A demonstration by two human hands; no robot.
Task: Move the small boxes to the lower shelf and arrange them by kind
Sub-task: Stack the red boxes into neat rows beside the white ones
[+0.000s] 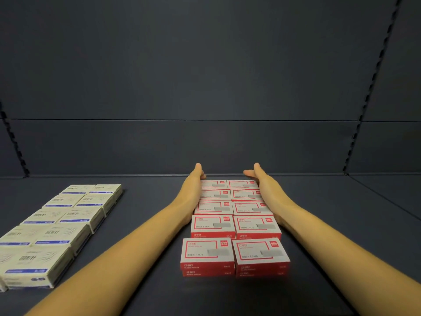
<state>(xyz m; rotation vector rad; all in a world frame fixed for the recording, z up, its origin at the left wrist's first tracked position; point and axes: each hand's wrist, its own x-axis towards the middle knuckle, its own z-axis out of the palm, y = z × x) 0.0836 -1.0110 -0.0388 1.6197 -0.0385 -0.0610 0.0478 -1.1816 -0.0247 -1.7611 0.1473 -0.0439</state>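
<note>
Where the red-and-white small boxes [211, 225] sit on the dark shelf [145, 226], they form a tight block right of centre: two columns side by side, five rows running from the front edge back toward the rear wall. The front row shows two layers, one box on top of another; whether the farther rows are also doubled cannot be told. Each lid carries a red border and a red logo corner.

Both hands flank the far rows of this block. The left hand [193, 188] lies with its palm against the left side of the block, thumb up, fingers reaching past the last row and bending inward behind it. The right hand [266, 188] mirrors it on the right side, its fingertips also turned inward at the back. Neither lifts a box; the block sits pressed between them.

Well apart to the left, blue-and-white small boxes [63, 222] lie in their own two-column run, angled toward the near left corner. Behind everything stands a dark back panel [205, 87] with slotted uprights [373, 87].
</note>
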